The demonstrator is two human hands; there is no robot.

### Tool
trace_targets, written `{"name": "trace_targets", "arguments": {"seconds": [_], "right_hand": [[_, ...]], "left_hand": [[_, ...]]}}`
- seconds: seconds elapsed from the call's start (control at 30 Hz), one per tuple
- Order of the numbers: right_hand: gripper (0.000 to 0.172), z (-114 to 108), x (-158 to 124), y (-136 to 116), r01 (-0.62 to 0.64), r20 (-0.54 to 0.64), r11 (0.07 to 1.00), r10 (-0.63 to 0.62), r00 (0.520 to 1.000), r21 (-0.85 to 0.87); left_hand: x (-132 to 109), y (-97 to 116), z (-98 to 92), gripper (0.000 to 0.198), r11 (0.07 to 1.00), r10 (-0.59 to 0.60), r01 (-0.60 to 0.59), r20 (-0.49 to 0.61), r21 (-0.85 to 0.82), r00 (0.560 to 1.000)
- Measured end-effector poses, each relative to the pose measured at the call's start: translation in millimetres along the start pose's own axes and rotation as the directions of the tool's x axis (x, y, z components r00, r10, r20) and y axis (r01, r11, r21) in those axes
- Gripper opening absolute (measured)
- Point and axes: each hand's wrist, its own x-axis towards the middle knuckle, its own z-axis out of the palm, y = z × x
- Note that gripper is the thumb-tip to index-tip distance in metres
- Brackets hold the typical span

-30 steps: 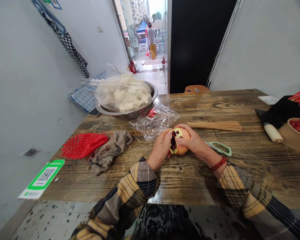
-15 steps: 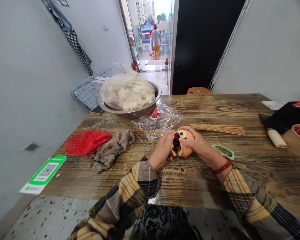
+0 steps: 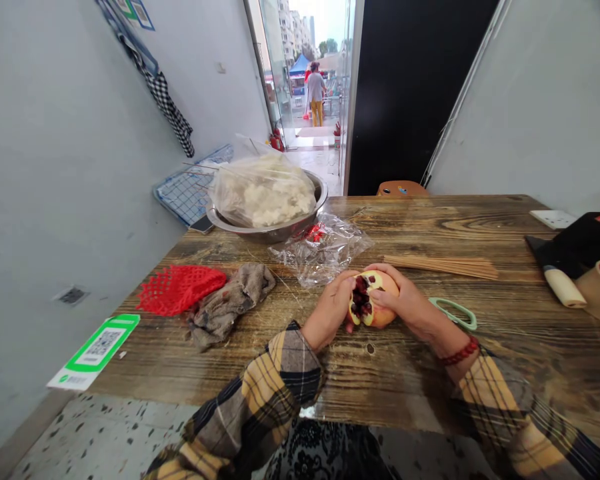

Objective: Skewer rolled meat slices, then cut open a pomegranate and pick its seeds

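Observation:
Just above the wooden table, a pomegranate [image 3: 384,312] is split open, its dark red seeds showing between pale yellow walls. My left hand [image 3: 331,308] grips its left side, the thumb at the edge of the opening. Around the right side curls my right hand [image 3: 411,301], with its thumb lying across the rind beside the seeds. Both hands are closed on the fruit, and the fingers behind it are partly hidden. A pale green peeler-like handle [image 3: 454,313] lies to the right of my right hand.
A metal basin [image 3: 275,233] with a bagged whitish mass stands at the back left. Crumpled clear plastic [image 3: 325,257], wooden skewers [image 3: 440,266], a red foam net [image 3: 180,289] and a grey rag [image 3: 235,303] lie on the table [image 3: 280,373]. A bowl [image 3: 597,293] holds red seeds.
The view has shifted slightly, so everything sits a little lower and further right. Both hands keep hold of the pomegranate, with its opening turned much as before.

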Motion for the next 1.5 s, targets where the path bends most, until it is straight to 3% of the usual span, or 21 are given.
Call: {"name": "trace_targets", "arguments": {"seconds": [0.33, 1.1, 1.5], "right_hand": [[0.049, -1.2, -3.3, -2.8, 0.010, 0.002, 1.000, -0.010, 1.000, -0.002], [0.048, -4.4, -5.7, -4.1, -0.013, -0.079, 0.999, 0.015, 0.997, 0.030], [0.051, -8.0, -7.6, 2.9, -0.017, -0.095, 0.995, 0.026, 0.995, 0.097]], "left_hand": [[-0.8, 0.6, 1.1, 0.037, 1.000, -0.030, 0.030, 0.030, -0.005, 0.999], [4.1, -4.6, -4.9, 0.039, 0.960, -0.110, 0.142, 0.140, -0.240, 0.984], [6.7, -9.1, -7.7, 0.038, 0.938, -0.096, 0.148, 0.174, -0.315, 0.980]]}}
